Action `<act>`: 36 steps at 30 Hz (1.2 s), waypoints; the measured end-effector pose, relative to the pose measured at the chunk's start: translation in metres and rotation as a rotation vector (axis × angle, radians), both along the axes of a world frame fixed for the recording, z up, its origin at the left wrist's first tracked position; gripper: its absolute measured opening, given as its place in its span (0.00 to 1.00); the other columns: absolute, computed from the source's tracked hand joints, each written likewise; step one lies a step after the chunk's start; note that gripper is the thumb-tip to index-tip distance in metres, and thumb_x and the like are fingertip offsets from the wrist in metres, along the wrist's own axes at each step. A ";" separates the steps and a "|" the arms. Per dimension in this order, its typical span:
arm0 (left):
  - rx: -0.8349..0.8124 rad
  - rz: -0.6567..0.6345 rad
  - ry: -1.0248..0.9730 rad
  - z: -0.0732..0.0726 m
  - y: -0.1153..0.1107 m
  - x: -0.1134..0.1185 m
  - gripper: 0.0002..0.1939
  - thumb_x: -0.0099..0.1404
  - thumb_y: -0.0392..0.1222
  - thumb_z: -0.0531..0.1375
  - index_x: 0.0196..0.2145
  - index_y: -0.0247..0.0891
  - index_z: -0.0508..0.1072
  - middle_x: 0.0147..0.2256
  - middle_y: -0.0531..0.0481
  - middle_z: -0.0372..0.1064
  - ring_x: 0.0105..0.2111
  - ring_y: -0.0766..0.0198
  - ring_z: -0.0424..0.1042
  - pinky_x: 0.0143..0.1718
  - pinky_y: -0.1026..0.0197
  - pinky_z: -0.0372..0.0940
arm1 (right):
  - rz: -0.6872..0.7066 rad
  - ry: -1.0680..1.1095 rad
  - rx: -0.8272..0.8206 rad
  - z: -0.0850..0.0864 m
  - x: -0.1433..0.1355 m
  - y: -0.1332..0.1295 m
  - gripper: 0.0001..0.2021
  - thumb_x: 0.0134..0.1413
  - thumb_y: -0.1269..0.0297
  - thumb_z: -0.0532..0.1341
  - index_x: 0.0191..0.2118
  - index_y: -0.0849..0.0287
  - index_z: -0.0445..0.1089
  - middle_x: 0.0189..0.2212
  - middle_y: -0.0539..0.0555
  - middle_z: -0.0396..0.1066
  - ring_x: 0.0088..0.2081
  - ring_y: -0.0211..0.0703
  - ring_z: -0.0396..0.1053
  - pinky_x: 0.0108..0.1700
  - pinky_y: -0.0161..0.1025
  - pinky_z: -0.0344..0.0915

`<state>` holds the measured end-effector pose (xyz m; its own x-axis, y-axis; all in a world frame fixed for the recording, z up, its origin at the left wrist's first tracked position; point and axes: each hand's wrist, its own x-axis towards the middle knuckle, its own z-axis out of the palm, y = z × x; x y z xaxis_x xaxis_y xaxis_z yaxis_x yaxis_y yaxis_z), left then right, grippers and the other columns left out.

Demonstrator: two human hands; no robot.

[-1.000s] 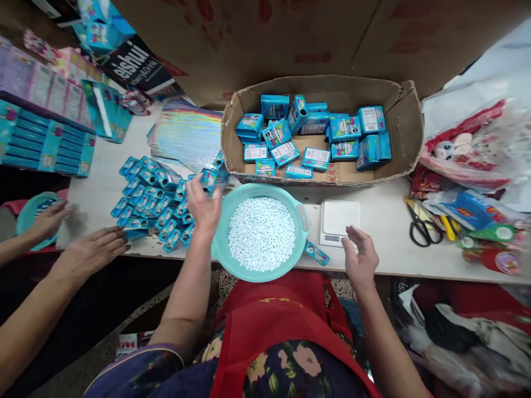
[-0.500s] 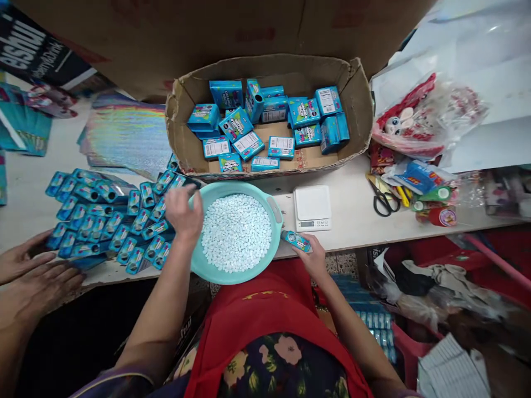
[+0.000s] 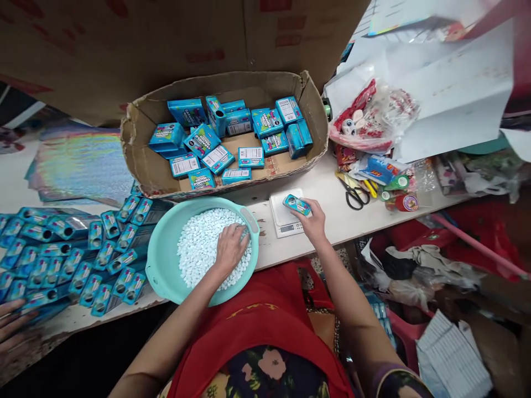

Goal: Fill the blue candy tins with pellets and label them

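Observation:
My left hand (image 3: 232, 246) is in a mint-green plastic bowl (image 3: 160, 262), its fingers bent a little apart and dipping into the small white candies (image 3: 199, 243). The fingertips are partly hidden among them. My right hand (image 3: 314, 221) grips a small blue candy box (image 3: 297, 204) with a round hole in its end, holding it just over the white digital scale (image 3: 277, 209). Whether the box touches the scale I cannot tell. Many similar blue boxes (image 3: 78, 271) stand packed together left of the bowl, their holed ends up.
Behind the bowl, an open cardboard box (image 3: 136, 160) holds more blue candy boxes. Holographic sheets (image 3: 78, 160) lie at the left. Black scissors (image 3: 354, 196) and plastic-wrapped items (image 3: 373, 121) are on the right. Another person's hand (image 3: 14, 326) rests by the standing boxes.
My left hand has moved from above the bowl's left edge into the candies. My right hand has lifted the candy box from beside the bowl to over the scale. The view has turned right.

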<state>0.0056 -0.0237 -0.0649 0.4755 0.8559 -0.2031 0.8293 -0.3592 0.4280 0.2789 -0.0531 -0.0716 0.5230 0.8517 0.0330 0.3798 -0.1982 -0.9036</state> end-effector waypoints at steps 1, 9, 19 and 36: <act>0.002 0.007 -0.026 0.000 0.001 0.000 0.15 0.69 0.44 0.50 0.48 0.38 0.71 0.48 0.40 0.69 0.48 0.50 0.67 0.50 0.49 0.62 | 0.017 0.016 -0.016 -0.003 0.002 0.001 0.20 0.45 0.54 0.69 0.44 0.55 0.72 0.41 0.54 0.72 0.45 0.48 0.69 0.51 0.47 0.67; 0.020 0.062 -0.158 -0.003 0.005 -0.001 0.15 0.69 0.45 0.51 0.45 0.37 0.72 0.44 0.41 0.71 0.47 0.53 0.69 0.51 0.52 0.64 | -0.429 0.263 -0.096 -0.011 0.004 -0.059 0.28 0.58 0.46 0.55 0.60 0.56 0.58 0.58 0.63 0.60 0.53 0.48 0.67 0.53 0.50 0.67; 0.167 0.112 -0.249 -0.006 0.015 -0.002 0.11 0.68 0.43 0.55 0.41 0.37 0.75 0.39 0.45 0.74 0.41 0.58 0.73 0.45 0.57 0.67 | -0.588 0.404 -0.241 -0.039 -0.010 -0.113 0.29 0.56 0.41 0.53 0.52 0.61 0.65 0.54 0.63 0.65 0.48 0.48 0.70 0.47 0.47 0.71; -0.256 0.700 -0.877 0.038 0.016 0.042 0.13 0.62 0.47 0.61 0.42 0.38 0.73 0.34 0.49 0.73 0.31 0.65 0.72 0.32 0.63 0.67 | -0.114 0.192 -0.017 -0.008 -0.008 0.000 0.24 0.41 0.54 0.70 0.44 0.58 0.69 0.42 0.55 0.71 0.44 0.47 0.70 0.49 0.47 0.67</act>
